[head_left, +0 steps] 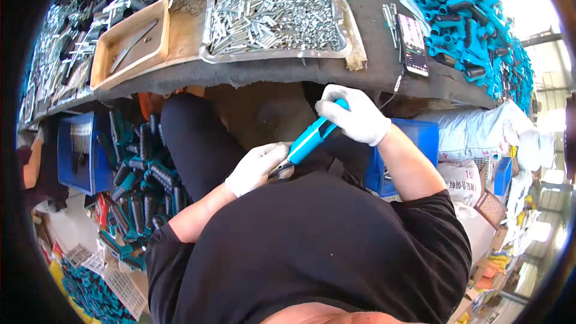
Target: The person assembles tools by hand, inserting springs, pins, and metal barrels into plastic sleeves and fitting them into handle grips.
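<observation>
Both of my hands wear white gloves and hold one teal plastic tube-like tool body (308,141) above my lap, tilted up to the right. My left hand (259,168) is closed round its lower end, where a dark and silvery metal piece (281,168) shows by the fingers. My right hand (355,114) wraps the upper end, fingers curled over it. What lies inside the tube is hidden. Ahead on the bench is a clear tray (210,51) of silver metal pins and small fittings.
A wooden tray (103,72) with a knife-like blade (133,47) stands left on the dark bench (270,73). A phone (413,45) lies right, before piled teal housings (465,15). Blue bins (84,168) and teal-black handles (141,174) are below left; white sacks (480,132) are right.
</observation>
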{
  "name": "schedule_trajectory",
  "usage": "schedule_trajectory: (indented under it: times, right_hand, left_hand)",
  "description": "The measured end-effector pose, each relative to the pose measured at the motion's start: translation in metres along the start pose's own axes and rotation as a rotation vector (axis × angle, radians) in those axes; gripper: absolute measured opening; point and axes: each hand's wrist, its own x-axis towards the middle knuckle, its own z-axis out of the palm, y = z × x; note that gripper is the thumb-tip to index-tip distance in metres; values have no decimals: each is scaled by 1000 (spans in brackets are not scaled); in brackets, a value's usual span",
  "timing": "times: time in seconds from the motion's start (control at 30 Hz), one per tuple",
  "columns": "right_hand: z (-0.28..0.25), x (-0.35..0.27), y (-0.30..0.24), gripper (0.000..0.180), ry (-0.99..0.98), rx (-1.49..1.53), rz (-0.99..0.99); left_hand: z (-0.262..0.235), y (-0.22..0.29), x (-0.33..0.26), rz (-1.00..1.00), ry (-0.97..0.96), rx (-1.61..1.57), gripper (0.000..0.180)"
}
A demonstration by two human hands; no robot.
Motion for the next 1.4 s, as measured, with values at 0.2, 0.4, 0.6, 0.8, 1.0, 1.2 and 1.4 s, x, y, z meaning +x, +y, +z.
schedule_trajectory:
  times: [0.2, 0.4, 0.6, 0.8, 1.0, 1.2, 1.4]
  right_hand:
    - [10, 4, 2, 25, -3, 99, 147]
    - [13, 5, 4, 29, 32, -24, 57]
    - [18, 6, 7, 24, 97, -17, 27]
    - [35, 5, 15, 21, 98, 44, -77]
    - [50, 11, 17, 22, 56, 72, 38]
    - [69, 23, 15, 21, 2, 20, -3]
    - [48, 50, -30, 16, 38, -427, -353]
  left_hand:
    - [-8, -11, 4, 5, 7, -66, 33]
    - [-14, -14, 2, 31, -23, -40, 33]
    - [-13, -12, 0, 55, -20, -114, 34]
    - [-17, -11, -1, 36, 27, -103, 37]
    - [-12, -2, 2, 5, 44, 18, 43]
    - [-28, -13, 0, 166, -110, -169, 54]
    - [-39, 12, -12, 222, -123, -248, 70]
